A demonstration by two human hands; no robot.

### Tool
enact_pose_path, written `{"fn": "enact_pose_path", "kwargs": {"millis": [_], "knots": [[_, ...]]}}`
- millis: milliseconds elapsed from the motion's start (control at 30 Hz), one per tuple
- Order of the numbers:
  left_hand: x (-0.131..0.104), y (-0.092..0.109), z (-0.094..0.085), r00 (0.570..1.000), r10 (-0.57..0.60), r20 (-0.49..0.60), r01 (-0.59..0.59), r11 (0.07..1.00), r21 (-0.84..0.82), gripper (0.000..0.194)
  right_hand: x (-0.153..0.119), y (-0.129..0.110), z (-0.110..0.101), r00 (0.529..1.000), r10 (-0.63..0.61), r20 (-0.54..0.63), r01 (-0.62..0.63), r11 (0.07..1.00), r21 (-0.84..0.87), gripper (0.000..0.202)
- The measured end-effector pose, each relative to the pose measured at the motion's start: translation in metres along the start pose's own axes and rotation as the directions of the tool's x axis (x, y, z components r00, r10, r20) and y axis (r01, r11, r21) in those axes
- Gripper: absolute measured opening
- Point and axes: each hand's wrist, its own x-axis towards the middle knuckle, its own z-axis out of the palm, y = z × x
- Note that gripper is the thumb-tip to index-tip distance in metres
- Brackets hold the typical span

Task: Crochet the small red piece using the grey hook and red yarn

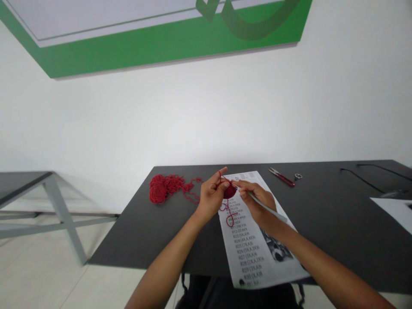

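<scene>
Red crochet piece (pixel 229 192) is pinched by left hand (pixel 210 195), frame centre; pale hook (pixel 273 211) is clasped in right hand (pixel 258 211), slanted up-left toward piece.

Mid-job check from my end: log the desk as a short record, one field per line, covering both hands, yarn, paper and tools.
left hand: the left hand pinches a small red piece, strand over a raised finger
right hand: the right hand holds a pale-handled tool, likely a crochet hook; tip unclear
yarn: red heap, left of the hands
paper: printed sheet under the hands, loose red strand on it
tools: red-handled snips beyond the right hand, small ring beside them
far right: dark-armed glasses, second paper
</scene>
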Motion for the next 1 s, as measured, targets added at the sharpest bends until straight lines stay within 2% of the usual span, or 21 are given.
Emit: {"fn": "enact_pose_path", "kwargs": {"millis": [133, 267, 367, 467, 600, 700, 767, 900, 1000], "knots": [[0.0, -0.002, 0.0, 1.0, -0.008, 0.012, 0.008, 0.999, -0.037, 0.044, 0.003, -0.002, 0.003, 0.991, 0.133, 0.003, -0.128, 0.947, 0.293, 0.023], [0.002, -0.005, -0.002, 0.999, -0.01, 0.038, 0.014, 0.994, -0.104, 0.047, 0.009, -0.003, 0.005, 0.983, 0.18, 0.044, -0.167, 0.756, 0.633, 0.019], [0.001, -0.006, -0.002, 0.996, 0.011, 0.093, -0.002, 0.995, -0.1, 0.05, 0.013, -0.001, 0.005, 0.968, 0.228, 0.104, -0.23, 0.642, 0.732, 0.02], [-0.003, -0.005, 0.0, 0.992, 0.07, 0.104, -0.072, 0.997, 0.014, 0.042, 0.017, 0.006, 0.003, 0.952, 0.27, 0.146, -0.288, 0.621, 0.729, 0.024], [-0.008, 0.0, 0.002, 0.985, 0.114, 0.129, -0.132, 0.981, 0.139, 0.041, 0.018, 0.014, 0.001, 0.977, 0.204, 0.053, -0.19, 0.744, 0.641, 0.024], [-0.011, 0.004, 0.002, 0.978, 0.132, 0.162, -0.164, 0.966, 0.199, 0.04, 0.018, 0.015, -0.004, 0.998, 0.06, 0.009, -0.059, 0.898, 0.436, 0.022], [-0.012, 0.004, 0.003, 0.979, 0.129, 0.16, -0.163, 0.961, 0.224, 0.04, 0.017, 0.012, -0.007, 0.999, -0.044, 0.006, 0.04, 0.961, 0.274, 0.02], [-0.016, 0.0, 0.011, 0.991, 0.075, 0.111, -0.091, 0.986, 0.141, 0.04, 0.012, 0.009, -0.006, 0.974, -0.221, -0.041, 0.219, 0.974, -0.054, 0.015], [-0.019, -0.003, 0.02, 0.997, -0.034, 0.068, 0.038, 0.998, -0.056, 0.041, 0.007, 0.013, -0.002, 0.929, -0.368, -0.051, 0.331, 0.882, -0.336, 0.015]]}}
